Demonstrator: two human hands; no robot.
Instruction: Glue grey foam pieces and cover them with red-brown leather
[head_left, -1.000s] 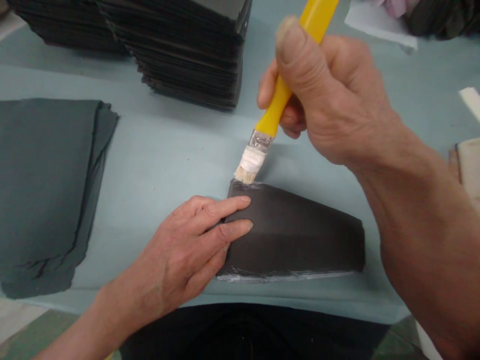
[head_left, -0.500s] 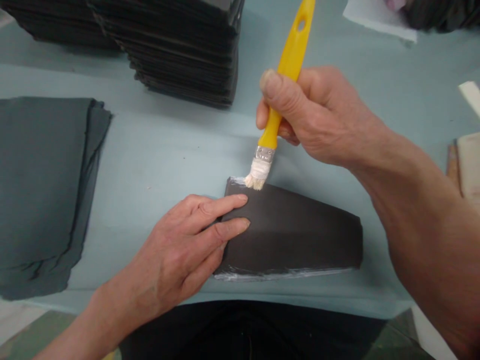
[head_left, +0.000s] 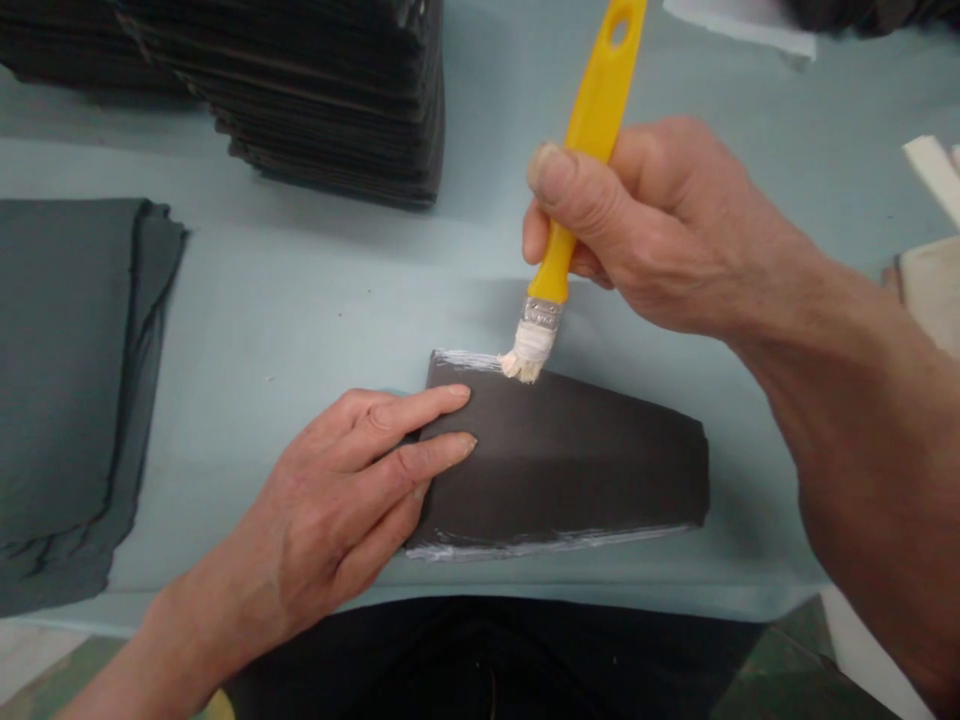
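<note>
A dark grey tapered sheet piece (head_left: 577, 460) lies on the light blue table (head_left: 315, 300) near its front edge. White glue streaks show along its near edge and on the left of its far edge. My left hand (head_left: 352, 500) lies flat with fingers stretched out, pressing the piece's left end. My right hand (head_left: 652, 220) is closed round the yellow handle of a small brush (head_left: 577, 180). The pale bristles touch the far edge of the piece, a little right of its left corner.
A tall stack of black sheets (head_left: 315, 90) stands at the back left. A pile of dark grey-green sheets (head_left: 67, 380) lies at the left. White and pale objects (head_left: 930, 250) sit at the right edge, and white paper (head_left: 739, 25) at the back right.
The brush has moved rightward along the far edge of the piece, leaving a white streak behind it. My left hand keeps its hold on the left end.
</note>
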